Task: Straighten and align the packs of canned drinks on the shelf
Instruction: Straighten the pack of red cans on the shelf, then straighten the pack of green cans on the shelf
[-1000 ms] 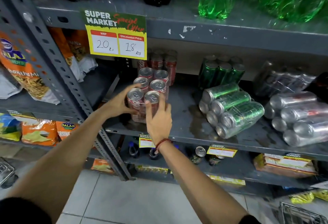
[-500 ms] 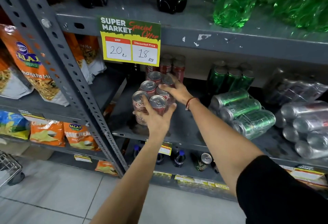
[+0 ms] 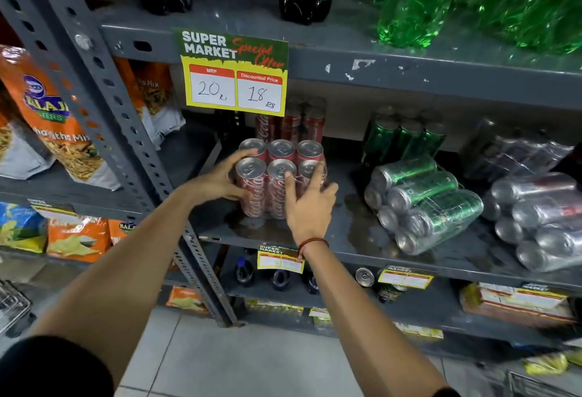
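your left fingers [image 3: 242, 154] curl over the top left edge of the red pack [image 3: 277, 176], thumb pressed low on its left side, so your left hand [image 3: 217, 181] grips that near left corner. your right fingers [image 3: 288, 181] are spread open and flat against the pack's front, one tip reaching a can top, another along the right can; your right hand [image 3: 310, 207] presses rather than grasps. this looks like a squaring hold: one hand anchors a corner while the other pushes the face back and true.

the red pack stands upright, six cans in two rows of three, on the left part of the middle shelf [image 3: 362, 239], just in front of a second red pack [image 3: 293, 124] further back. to its right, well apart, a green pack [image 3: 422, 204] lies on its side, tilted, and at the far right a silver pack [image 3: 541, 217] also lies on its side. both likely still need standing up and lining up.

compared with half a second ago, your arms have uncrossed: your right hand has left the pack's far right side and come to the front, your left has shifted from the front to the left corner, and the pack now shows its long side to you rather than its narrow end.
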`<state>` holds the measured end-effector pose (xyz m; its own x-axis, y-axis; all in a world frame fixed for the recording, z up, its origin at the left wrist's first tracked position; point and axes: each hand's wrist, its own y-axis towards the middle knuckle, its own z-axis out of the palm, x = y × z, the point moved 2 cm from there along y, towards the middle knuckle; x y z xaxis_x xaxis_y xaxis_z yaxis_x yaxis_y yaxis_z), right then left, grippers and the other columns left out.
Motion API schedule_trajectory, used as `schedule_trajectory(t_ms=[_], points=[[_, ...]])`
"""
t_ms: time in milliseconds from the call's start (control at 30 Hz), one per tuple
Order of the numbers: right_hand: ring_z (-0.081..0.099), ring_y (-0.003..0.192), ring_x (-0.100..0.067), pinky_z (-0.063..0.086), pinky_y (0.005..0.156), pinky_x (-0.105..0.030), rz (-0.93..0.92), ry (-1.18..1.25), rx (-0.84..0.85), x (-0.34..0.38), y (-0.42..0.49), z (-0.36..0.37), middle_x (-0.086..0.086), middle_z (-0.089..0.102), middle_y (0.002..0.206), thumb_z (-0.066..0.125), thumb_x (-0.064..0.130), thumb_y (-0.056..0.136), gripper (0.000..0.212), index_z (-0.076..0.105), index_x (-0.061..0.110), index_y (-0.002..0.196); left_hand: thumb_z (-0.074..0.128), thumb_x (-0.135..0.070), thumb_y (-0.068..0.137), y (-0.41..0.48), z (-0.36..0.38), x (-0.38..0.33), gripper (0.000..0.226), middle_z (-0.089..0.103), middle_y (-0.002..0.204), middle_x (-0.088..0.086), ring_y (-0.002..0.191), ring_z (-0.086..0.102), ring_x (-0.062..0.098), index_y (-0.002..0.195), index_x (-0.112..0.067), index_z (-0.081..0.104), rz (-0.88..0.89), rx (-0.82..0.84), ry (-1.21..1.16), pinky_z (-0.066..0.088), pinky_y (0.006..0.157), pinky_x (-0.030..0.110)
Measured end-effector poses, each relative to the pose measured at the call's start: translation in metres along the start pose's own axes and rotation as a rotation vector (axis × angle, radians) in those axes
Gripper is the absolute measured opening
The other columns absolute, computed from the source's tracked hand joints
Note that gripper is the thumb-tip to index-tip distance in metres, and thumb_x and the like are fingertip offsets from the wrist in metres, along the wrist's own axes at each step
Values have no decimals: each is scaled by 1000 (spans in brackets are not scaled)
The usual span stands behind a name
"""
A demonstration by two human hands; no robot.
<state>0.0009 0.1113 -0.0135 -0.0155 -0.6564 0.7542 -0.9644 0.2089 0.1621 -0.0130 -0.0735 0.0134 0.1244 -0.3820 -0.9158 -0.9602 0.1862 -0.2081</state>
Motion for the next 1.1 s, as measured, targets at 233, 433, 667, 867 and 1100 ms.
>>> schedule_trajectory(t_ms=[233,433,667,867,1100], points=[[45,113,-41,48,83,-46,-45,-70,60,2,-3,-14,-21,38,127,38,64,89,78,19,17,149,73,5,73,4,-5,-3,88,40,144,-1,127,46,18,122,-59,37,25,15,111,45,101,39],[43,122,-41,44,94,-46,-122,-50,-215,-27,26,-93,-24,42,135,45,57,90,69,35,13,143,79,-33,70,12,46,-66,84,43,142,9,133,39,27,141,-24,35,174,-384,426,31,107,33],[30,132,-41,34,104,-52,288,-136,-354,-125,62,-198,-26,28,148,48,64,85,83,25,15,147,54,-49,87,80,184,-139,62,49,141,12,131,44,28,138,-15,42,395,-234,456,32,104,30],[38,133,-40,41,97,-45,699,312,15,-178,60,-189,-23,23,153,61,71,70,120,-13,20,149,41,-66,84,145,245,-130,84,28,153,17,137,33,33,149,-23,10,85,15,601,33,109,39],[42,129,-43,54,81,-58,828,670,125,-194,75,-182,-14,31,152,79,52,65,123,-11,34,148,39,-72,81,174,248,-130,94,13,158,12,144,19,30,149,-14,10,-133,173,656,20,115,40]])
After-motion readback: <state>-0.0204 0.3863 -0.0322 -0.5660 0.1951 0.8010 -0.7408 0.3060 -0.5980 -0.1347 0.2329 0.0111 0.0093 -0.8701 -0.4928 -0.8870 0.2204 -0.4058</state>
